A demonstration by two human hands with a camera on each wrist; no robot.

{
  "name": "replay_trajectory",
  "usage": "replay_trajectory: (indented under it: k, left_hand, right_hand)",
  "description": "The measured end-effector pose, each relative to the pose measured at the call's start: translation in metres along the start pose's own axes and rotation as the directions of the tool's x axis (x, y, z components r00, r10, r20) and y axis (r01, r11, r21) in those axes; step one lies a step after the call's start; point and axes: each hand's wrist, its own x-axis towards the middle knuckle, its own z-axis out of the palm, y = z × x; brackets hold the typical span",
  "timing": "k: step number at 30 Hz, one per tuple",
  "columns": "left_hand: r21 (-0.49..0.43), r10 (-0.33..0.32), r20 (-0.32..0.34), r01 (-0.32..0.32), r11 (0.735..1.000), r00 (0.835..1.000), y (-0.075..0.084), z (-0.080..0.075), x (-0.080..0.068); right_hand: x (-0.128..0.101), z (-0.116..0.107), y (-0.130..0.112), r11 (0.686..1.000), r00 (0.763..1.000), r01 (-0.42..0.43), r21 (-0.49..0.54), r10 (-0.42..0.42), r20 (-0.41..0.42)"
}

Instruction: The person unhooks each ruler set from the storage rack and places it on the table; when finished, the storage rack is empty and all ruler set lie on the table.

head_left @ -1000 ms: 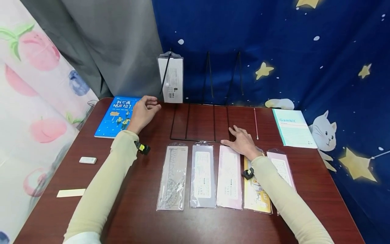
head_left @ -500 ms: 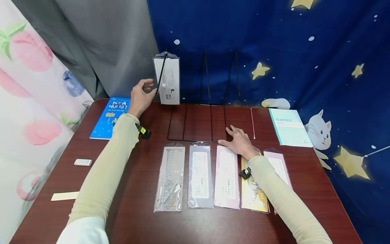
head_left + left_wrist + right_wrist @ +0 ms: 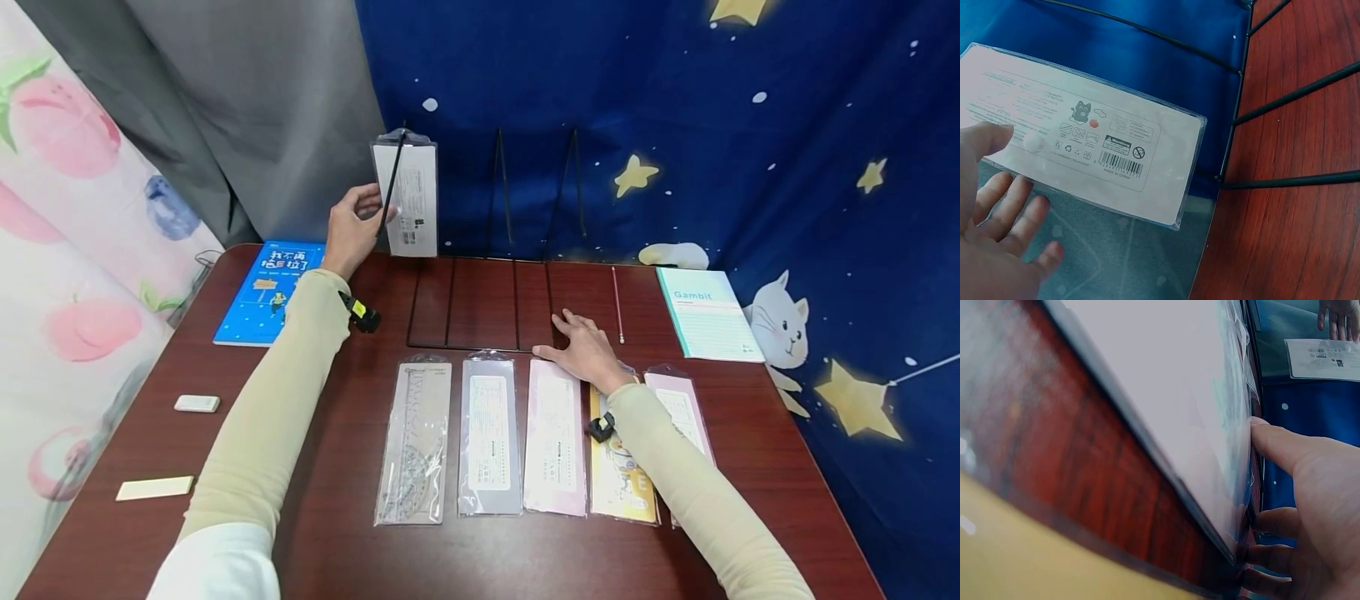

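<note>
The white ruler packet [image 3: 407, 200] is a clear plastic sleeve holding a white card, printed with small text, a cat drawing, icons and a barcode. It stands upright against the leftmost prong of the black wire rack [image 3: 480, 304] at the back of the table.

The table [image 3: 345, 550] is dark reddish wood, backed by a blue starry curtain [image 3: 712, 125] and a grey curtain [image 3: 247, 108]. 5 sleeved ruler sets lie in a row near the front, among them a pink ruler packet [image 3: 556, 437]. A blue book [image 3: 270, 292] lies at the back left, a teal notebook [image 3: 708, 313] at the right.

The left hand [image 3: 354, 227] is raised beside the white packet, fingers loosely spread, thumb tip touching its left edge. The right hand [image 3: 583, 350] lies flat, fingers straight, on the table at the pink packet's top end.
</note>
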Motion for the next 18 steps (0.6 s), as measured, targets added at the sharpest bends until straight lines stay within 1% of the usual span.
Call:
replay_trajectory:
  k: [7, 15, 18]
  left_hand:
    - [-0.009, -0.041, -0.015, 0.041, 0.999, 0.999, 0.0011, 0.0029, -0.0025]
    - [-0.016, -0.070, -0.047, 0.069, 0.997, 0.996, -0.0025, 0.0036, -0.0052]
    - [-0.012, -0.063, -0.032, 0.062, 0.998, 0.998, -0.0037, 0.0026, -0.0076]
  right_hand:
    - [-0.0005, 0.0000, -0.0011, 1.000, 1.000, 0.011, 0.010, -0.011, -0.009]
    - [-0.0011, 0.0008, -0.0015, 1.000, 1.000, 0.013, -0.002, -0.013, -0.011]
    - [-0.0010, 0.0004, -0.0001, 1.000, 1.000, 0.011, -0.007, -0.012, -0.014]
